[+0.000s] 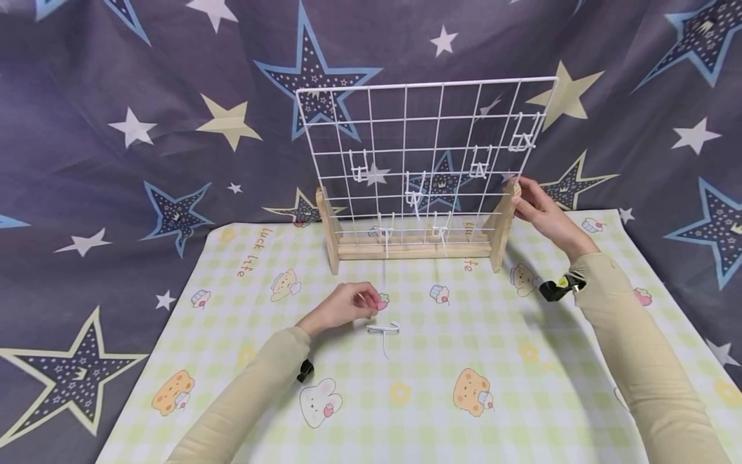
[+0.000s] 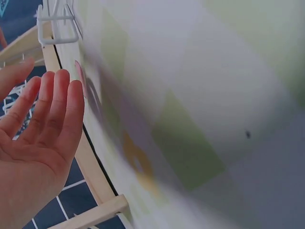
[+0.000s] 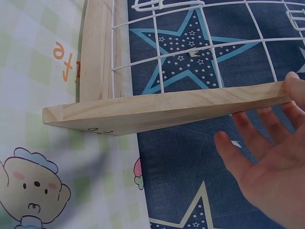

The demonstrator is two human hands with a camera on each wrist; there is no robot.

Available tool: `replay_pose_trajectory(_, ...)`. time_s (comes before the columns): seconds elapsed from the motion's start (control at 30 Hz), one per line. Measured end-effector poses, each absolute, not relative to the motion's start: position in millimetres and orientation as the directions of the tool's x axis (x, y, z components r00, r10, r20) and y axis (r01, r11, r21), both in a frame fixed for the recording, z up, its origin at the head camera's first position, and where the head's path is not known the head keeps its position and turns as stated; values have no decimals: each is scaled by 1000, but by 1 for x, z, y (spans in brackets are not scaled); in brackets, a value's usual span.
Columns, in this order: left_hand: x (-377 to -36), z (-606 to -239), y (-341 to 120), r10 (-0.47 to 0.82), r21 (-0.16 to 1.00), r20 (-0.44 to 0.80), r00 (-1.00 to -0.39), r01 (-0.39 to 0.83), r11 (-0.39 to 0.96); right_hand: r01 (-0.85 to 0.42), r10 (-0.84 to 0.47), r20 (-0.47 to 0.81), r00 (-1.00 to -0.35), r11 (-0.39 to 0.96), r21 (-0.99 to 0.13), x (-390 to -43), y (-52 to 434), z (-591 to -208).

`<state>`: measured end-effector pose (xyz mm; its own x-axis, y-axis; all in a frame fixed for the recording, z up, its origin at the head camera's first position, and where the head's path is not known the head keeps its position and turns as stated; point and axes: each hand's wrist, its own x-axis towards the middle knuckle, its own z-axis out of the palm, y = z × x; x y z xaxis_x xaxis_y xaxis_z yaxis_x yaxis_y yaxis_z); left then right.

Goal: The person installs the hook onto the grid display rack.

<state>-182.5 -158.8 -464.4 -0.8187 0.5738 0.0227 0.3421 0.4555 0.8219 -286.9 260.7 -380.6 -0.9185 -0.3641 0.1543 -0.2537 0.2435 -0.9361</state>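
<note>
A white wire grid (image 1: 426,84) stands in a wooden stand, with several white wire hooks (image 1: 413,197) hung on it. My right hand (image 1: 545,212) grips the upper end of the stand's right side post (image 1: 503,227). In the right wrist view, the thumb of the right hand (image 3: 271,167) lies on one face of the post (image 3: 157,106) and the fingers reach the other. One loose white hook (image 1: 384,329) lies on the table in front of the stand. My left hand (image 1: 346,304) hovers just left of that hook, its relaxed fingers holding nothing.
A green-and-white checked tablecloth (image 1: 429,348) with cartoon prints covers the table. Dark star-patterned cloth (image 1: 174,77) hangs behind the stand and along both sides. The stand's wooden base bar (image 1: 414,254) rests near the table's back edge.
</note>
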Motion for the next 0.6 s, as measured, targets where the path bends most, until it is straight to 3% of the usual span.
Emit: replay_pose_trajectory(0.6,-181,-469,-147,731,854,-77,-678,334,399,-255,-367,149,-918,260,-931,-289,263,-382)
